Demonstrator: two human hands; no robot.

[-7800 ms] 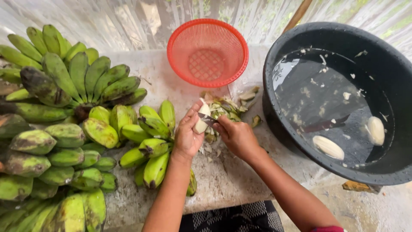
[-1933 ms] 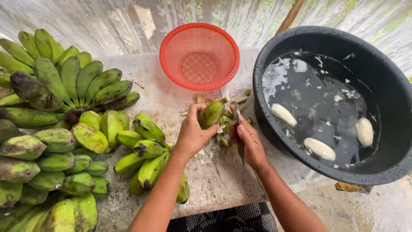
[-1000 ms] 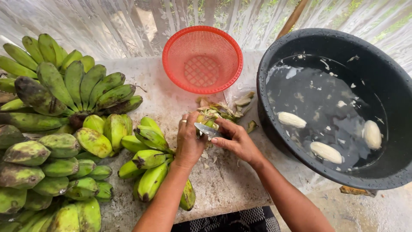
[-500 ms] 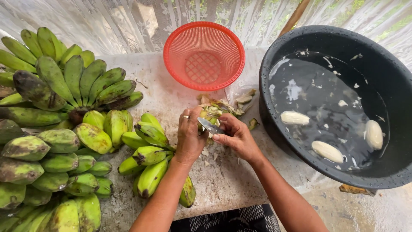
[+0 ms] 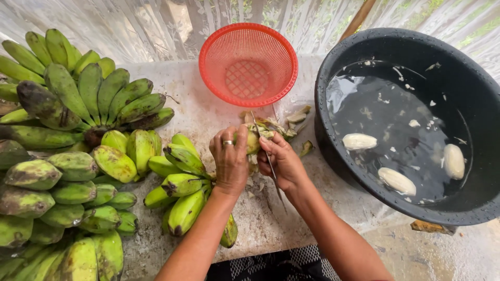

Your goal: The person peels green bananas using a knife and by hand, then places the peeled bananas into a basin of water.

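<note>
Green banana (image 5: 252,141) being peeled at table centre, held between both hands.
Left hand (image 5: 229,161) grips it; right hand (image 5: 278,162) holds a knife (image 5: 269,158). Peeling looks under way; black basin (image 5: 333,62) waits at three o'clock.

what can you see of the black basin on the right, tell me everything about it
The black basin is big, round and deep, seemingly plastic, with a thick rolled rim. It stands upright at the right end of the table, partly past its edge. It holds dark water with pale peel scraps afloat and three peeled bananas. Neither hand touches it.
</note>
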